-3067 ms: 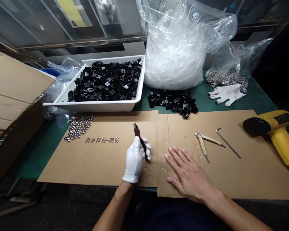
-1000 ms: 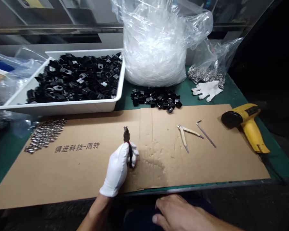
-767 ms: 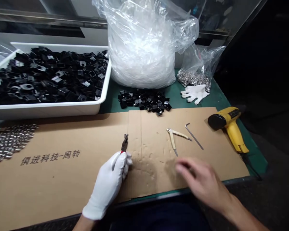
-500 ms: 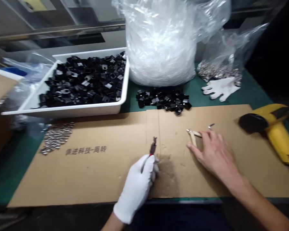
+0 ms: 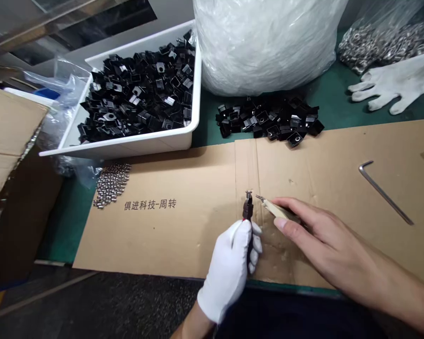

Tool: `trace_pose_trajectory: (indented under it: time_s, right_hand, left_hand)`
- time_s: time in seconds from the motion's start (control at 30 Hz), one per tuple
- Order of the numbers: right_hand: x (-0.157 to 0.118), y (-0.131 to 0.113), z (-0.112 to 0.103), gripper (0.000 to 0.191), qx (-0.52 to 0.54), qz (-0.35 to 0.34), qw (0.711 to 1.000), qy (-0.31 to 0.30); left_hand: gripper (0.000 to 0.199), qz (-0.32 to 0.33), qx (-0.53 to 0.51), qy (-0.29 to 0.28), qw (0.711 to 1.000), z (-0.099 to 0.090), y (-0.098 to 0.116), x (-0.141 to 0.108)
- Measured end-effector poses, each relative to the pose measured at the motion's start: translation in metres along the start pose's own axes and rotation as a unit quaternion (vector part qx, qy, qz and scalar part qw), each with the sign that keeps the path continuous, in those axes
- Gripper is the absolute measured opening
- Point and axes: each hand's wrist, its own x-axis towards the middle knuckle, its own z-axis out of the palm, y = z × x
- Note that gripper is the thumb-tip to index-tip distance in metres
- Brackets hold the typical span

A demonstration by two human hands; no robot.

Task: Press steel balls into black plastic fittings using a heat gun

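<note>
My left hand (image 5: 229,268), in a white glove, is closed round a dark-handled tool (image 5: 248,210). A small shiny metal piece (image 5: 248,194) sits upright at the tool's tip. My bare right hand (image 5: 314,235) grips cream-handled pliers (image 5: 277,210), whose narrow metal jaws point left, just right of the metal piece and apart from it. Both hands are over the cardboard sheet (image 5: 183,235). An L-shaped hex key (image 5: 385,192) lies on the cardboard to the right of my right hand.
A white tray (image 5: 127,146) of black parts stands at the back left. Loose black parts (image 5: 268,117) lie before a large plastic bag (image 5: 265,47). Small metal pieces (image 5: 112,183) are grouped at left. A white glove (image 5: 395,82) and a bag of metal parts (image 5: 385,42) are at right.
The view has shifted. My right hand has lifted the pliers and brought them left, close to the tool's tip. My left hand still holds the tool.
</note>
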Motion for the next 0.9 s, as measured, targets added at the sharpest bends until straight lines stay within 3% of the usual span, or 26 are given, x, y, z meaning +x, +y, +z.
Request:
trace_pose_trajectory:
  time_s: [0.17, 0.47, 0.9]
  right_hand:
    - [0.0076, -0.0087, -0.0049, 0.031, 0.04, 0.032, 0.998, -0.03]
    - [0.0095, -0.0099, -0.005, 0.019, 0.039, 0.02, 0.998, -0.035]
    - [0.0068, -0.0111, -0.0066, 0.028, 0.057, 0.017, 0.997, -0.04]
  left_hand:
    - [0.044, 0.004, 0.015, -0.003, 1.0, 0.0001, 0.0031, -0.0019]
    - [0.043, 0.007, 0.017, -0.01, 1.0, 0.0001, 0.0009, -0.002]
    - [0.042, 0.01, 0.015, -0.008, 1.0, 0.0005, 0.0003, -0.0028]
